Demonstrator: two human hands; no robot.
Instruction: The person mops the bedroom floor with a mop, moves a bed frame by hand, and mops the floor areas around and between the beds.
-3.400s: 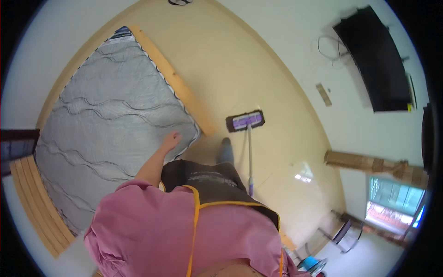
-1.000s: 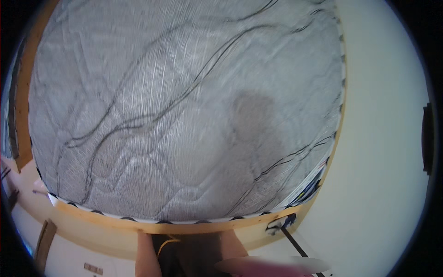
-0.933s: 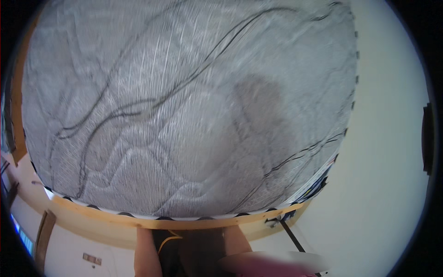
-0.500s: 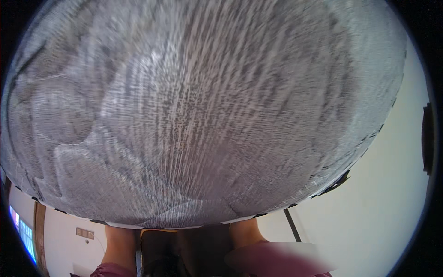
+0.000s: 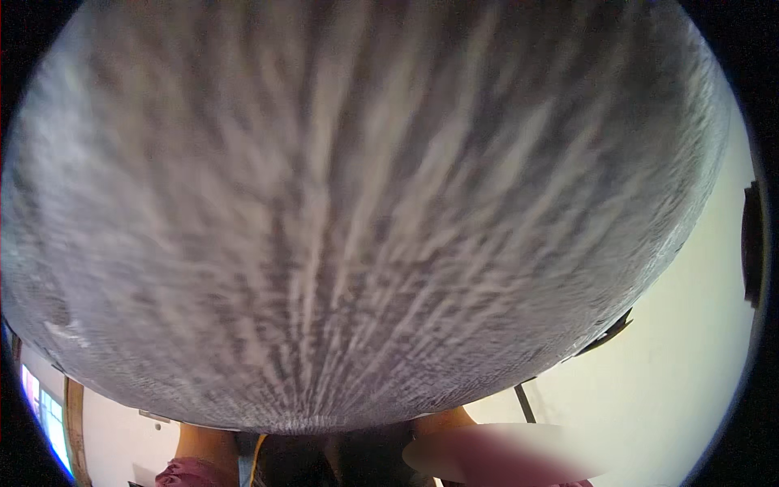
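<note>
A grey fabric (image 5: 324,268) with lighter streaks fills most of the head view, very close and blurred. Its lower edge curves across the picture just above the bottom. Beneath that edge, short stretches of my bare left arm (image 5: 207,442) and right arm (image 5: 445,420) show. A bunched maroon sleeve (image 5: 193,472) surrounds the left arm. Both arms run up behind the fabric, which covers both of my hands, so their fingers and any hold on the cloth cannot be seen.
A pale wall (image 5: 682,365) stands at the right, with a dark object (image 5: 753,243) at the rim. At lower left are a bright window (image 5: 50,422) and a brown wooden post (image 5: 75,426). Something dark (image 5: 316,463) lies between the arms, and a blurred oval patch covers part of the lower right.
The fabric has come closer and its lower edge has dropped in the middle, covering more of the arms. Folds and outlines visible earlier at the left have smoothed out or blurred.
</note>
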